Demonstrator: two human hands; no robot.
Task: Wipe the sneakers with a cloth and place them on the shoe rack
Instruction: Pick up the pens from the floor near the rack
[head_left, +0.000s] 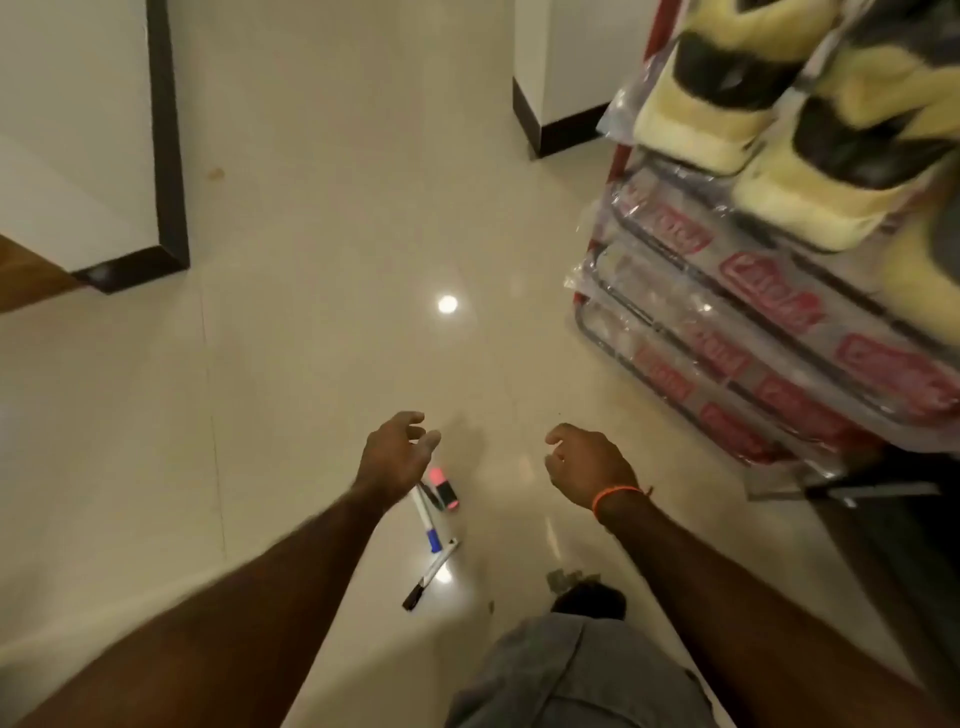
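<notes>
- At the far left stands a white wall (78, 130) with a dark baseboard (166, 156) that runs down to a corner on the floor.
- The floor (322, 234) is of glossy cream tiles, and a bright light reflection (447, 304) shows on it near the middle.
- The left hand (397, 457) hangs above the floor with its fingers loosely curled and spread; it holds nothing.
- Just under this hand lie several markers on the floor: a pink highlighter (444, 488), a white marker with a blue cap (427, 519) and, lower, a white pen with a black cap (430, 574).
- Lower in the middle is the person's knee in grey shorts (561, 675), and a foot (589, 600) is partly seen beyond it.
- The right hand (587, 465) is also above the floor, relaxed and half curled, holding nothing; an orange band (615, 493) is around its wrist.
- The two hands are apart, with bare floor between them.
- At the right stands the shoe rack (727, 332), its metal shelves wrapped in clear plastic with red labels.
- The sneakers (753, 104), yellow and black and blurred, stand side by side on the top shelf of the rack, well apart from both hands.
- No cloth can be made out.
</notes>
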